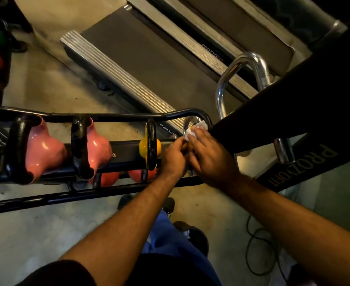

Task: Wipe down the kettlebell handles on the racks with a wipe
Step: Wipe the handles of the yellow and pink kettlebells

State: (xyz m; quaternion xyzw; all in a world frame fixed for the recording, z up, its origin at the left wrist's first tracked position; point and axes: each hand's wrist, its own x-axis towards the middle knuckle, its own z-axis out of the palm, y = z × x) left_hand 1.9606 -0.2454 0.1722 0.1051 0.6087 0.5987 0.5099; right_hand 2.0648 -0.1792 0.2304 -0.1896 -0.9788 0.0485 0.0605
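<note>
**A:** What step is this?

**B:** The wiping itself. At the right end of the rack's top row, about three o'clock from frame centre, the white wipe (196, 130) is pressed on the chrome handle (187, 124) of the last kettlebell. The right hand (212, 162) lies over it, its fingers (200, 137) fairly straight and together, pushing the wipe against the metal.

**A:** And the other hand?

**B:** The left hand (175, 156) sits just beside the right, at its nine o'clock, fingers curled at the yellow bell beneath the handle. It appears to steady it, though whether it truly grips cannot be told: the right hand covers the contact.

**A:** What does the next move call for?

**B:** By my reading, running the wipe round the rest of this loop, then shifting toward nine o'clock to the black handle of the yellow kettlebell (151, 144) beside it.

**A:** Count them.

**B:** On the top row of the rack (116, 116): four kettlebells, two yellow at the right, then two pink ones (96, 147) and (44, 149) with thick black handles toward nine o'clock. Below, two red bells (143, 175) partly show. One wipe. Two hands.

**A:** Around it?

**B:** At twelve o'clock, a treadmill deck (141, 56); at two o'clock, a chrome bar (242, 65) and a dark padded upright (306, 104). A black cable (258, 244) lies on the floor at five o'clock.
</note>
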